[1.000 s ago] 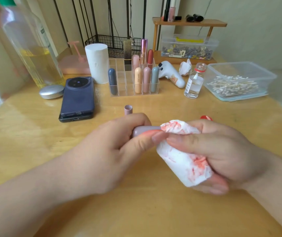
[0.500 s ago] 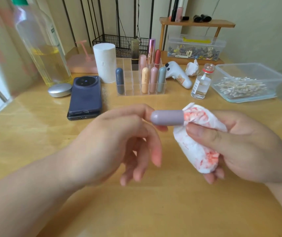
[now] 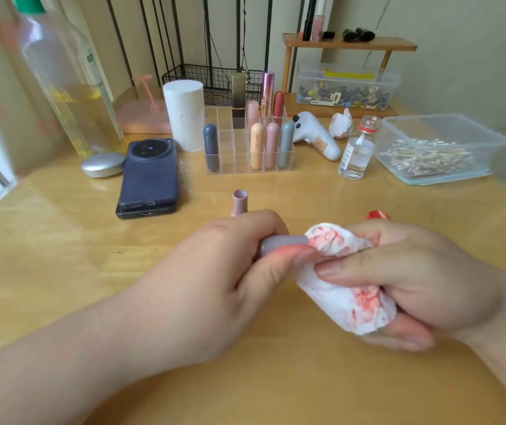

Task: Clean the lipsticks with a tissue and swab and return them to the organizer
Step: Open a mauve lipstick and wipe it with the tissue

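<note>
Change since half a second ago: left hand point(image 3: 214, 280) has closed again round the lilac-grey plastic lipstick tube point(image 3: 285, 243), where its lower fingers hung loose and spread. Both hands sit lower, and a small mauve cylindrical piece point(image 3: 240, 204) shows again above the left knuckles.
Head view, left hand: fingers curled round the tube, thumb pressed along its near side. Only a short stretch of tube shows, at frame centre.
Head view, right hand point(image 3: 414, 280): thumb and fingers pinch a crumpled white tissue smeared with red point(image 3: 346, 289), bunched against the tube's right end.
Lipstick position: held above the pale wooden table point(image 3: 61, 256), well below the clear acrylic organizer point(image 3: 227, 154) at upper centre.
Mauve piece: stands upright on the table. Whether it is cap or base, I cannot tell.
Step in hand: wiping the tube end with tissue, probably mid-way on this lipstick.
Next move: likely more twisting against the tissue, then a cotton swab from the clear plastic box point(image 3: 491, 142) at right for the rim. That calls for freeing the right hand while the left keeps the tube steady.
Afterwards: rejoin the mauve piece and slot the lipstick into a bare compartment.
</note>
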`<state>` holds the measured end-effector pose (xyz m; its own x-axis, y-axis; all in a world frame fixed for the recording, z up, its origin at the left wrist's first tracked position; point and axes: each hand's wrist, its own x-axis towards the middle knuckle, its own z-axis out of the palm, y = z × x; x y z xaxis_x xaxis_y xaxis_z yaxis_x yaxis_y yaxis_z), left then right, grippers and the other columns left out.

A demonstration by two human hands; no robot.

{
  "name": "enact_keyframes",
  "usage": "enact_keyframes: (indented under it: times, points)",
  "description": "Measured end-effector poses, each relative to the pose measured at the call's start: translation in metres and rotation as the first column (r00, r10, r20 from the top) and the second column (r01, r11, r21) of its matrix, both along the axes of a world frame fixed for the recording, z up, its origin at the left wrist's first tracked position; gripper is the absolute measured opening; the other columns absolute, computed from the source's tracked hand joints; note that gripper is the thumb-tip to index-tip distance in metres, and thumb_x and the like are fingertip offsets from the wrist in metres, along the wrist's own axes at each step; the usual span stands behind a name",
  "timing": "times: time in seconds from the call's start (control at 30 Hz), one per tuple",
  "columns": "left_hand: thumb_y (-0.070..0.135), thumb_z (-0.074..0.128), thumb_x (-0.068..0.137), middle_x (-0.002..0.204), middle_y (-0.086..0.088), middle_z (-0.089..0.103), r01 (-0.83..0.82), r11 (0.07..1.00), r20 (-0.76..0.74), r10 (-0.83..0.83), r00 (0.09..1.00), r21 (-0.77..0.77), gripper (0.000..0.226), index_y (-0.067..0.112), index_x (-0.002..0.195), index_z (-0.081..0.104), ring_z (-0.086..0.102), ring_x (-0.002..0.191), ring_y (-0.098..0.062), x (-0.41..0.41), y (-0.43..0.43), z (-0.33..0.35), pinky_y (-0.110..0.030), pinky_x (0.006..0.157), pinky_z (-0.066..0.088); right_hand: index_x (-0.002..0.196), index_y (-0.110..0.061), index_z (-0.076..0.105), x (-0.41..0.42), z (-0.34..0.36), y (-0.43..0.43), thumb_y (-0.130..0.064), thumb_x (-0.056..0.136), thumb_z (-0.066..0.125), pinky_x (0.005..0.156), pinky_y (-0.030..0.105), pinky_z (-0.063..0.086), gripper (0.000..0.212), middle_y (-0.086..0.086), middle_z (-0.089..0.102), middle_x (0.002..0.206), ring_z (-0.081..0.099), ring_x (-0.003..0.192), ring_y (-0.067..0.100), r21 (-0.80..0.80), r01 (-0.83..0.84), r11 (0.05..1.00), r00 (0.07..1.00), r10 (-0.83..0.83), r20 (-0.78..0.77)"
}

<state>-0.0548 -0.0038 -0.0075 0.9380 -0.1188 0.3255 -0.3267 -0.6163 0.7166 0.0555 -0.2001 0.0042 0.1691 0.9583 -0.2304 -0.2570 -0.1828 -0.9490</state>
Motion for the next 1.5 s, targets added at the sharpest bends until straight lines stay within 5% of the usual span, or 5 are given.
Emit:
enact_keyframes:
  times: [0.17,0.53,0.97,1.27,1.5]
  points:
    - [0.073,0.078,0.058,0.067,0.011,0.051,-0.222,0.929,0.008,0.230,0.973,0.295,0.064,0.019,0.088,0.060,0.066,0.075,-0.016,0.045,0.020,-0.009,-0.030,0.069,0.054,0.137,-0.009,0.056,0.006,-0.007,0.007,-0.006,0.096,0.040,0.030,0.018,0.021,0.044,0.003,0.037,0.038,0.022,0.024,0.008,0.095,-0.048,0.994,0.899,0.084,-0.430]
    - [0.051,0.058,0.086,0.055,-0.003,0.032,-0.227,0.557,-0.551,-0.525,0.648,-0.799,0.041,0.011,0.075,0.058,0.030,0.037,-0.011,0.017,0.006,0.008,-0.012,0.033,0.026,0.121,-0.026,0.069,-0.008,0.002,0.002,-0.024,0.104,0.039,0.047,0.037,0.042,0.034,0.002,0.044,0.055,0.042,0.047,0.019,0.081,0.161,0.984,0.497,-0.152,0.854]
    - [0.043,0.048,0.101,0.077,0.016,0.053,-0.109,0.934,0.253,0.021,0.967,0.340,0.022,0.025,0.106,0.060,0.046,0.066,-0.006,0.015,0.011,0.001,-0.025,0.059,0.041,0.132,-0.005,0.061,0.010,0.000,0.000,-0.006,0.093,0.047,0.032,0.017,0.026,0.042,0.000,0.031,0.037,0.024,0.026,0.009,0.144,0.008,0.990,0.904,0.054,-0.425]
    - [0.054,0.056,0.092,0.061,-0.010,0.048,-0.166,0.632,-0.567,-0.507,0.649,-0.757,0.044,0.011,0.083,0.064,0.043,0.041,-0.017,0.020,0.013,0.006,-0.018,0.035,0.035,0.121,-0.039,0.069,-0.006,0.003,0.001,-0.021,0.098,0.048,0.044,0.026,0.038,0.036,-0.005,0.041,0.050,0.040,0.045,0.008,0.131,0.213,0.968,0.667,-0.243,0.705]
    - [0.057,0.060,0.087,0.061,-0.003,0.035,-0.282,0.507,-0.566,-0.589,0.576,-0.814,0.042,0.015,0.081,0.056,0.033,0.040,-0.011,0.020,0.008,0.008,-0.013,0.033,0.028,0.078,-0.039,0.054,-0.003,0.000,0.001,-0.013,0.099,0.044,0.040,0.034,0.027,0.035,0.003,0.034,0.049,0.029,0.042,0.017,0.159,0.137,0.978,0.351,-0.198,0.915]
